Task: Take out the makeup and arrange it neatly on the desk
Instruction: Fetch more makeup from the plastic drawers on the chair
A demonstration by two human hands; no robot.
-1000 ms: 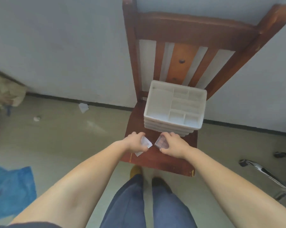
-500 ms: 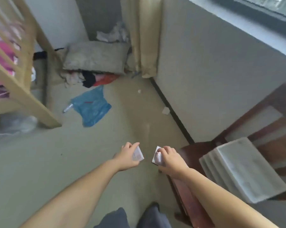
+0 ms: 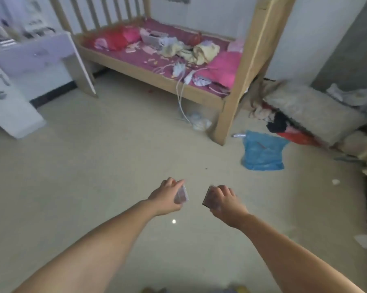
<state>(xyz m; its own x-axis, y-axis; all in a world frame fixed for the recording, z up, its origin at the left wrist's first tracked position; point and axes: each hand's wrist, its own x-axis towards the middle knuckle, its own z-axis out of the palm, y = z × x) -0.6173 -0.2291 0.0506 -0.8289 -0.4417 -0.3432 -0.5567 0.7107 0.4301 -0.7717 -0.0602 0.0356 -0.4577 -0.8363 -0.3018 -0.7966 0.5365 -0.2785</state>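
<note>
the white desk (image 3: 30,58) stands left of the wooden bed (image 3: 157,66). in front of the bed, over the floor, the left hand (image 3: 166,197) pinches a small clear case (image 3: 181,195); the right hand (image 3: 226,200) grips a darker case (image 3: 210,197).

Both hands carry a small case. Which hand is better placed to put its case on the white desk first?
Probably the left hand. It holds its small case on the side nearer the white desk, which stands at the far left. The right hand with the darker case is farther from it.
</note>
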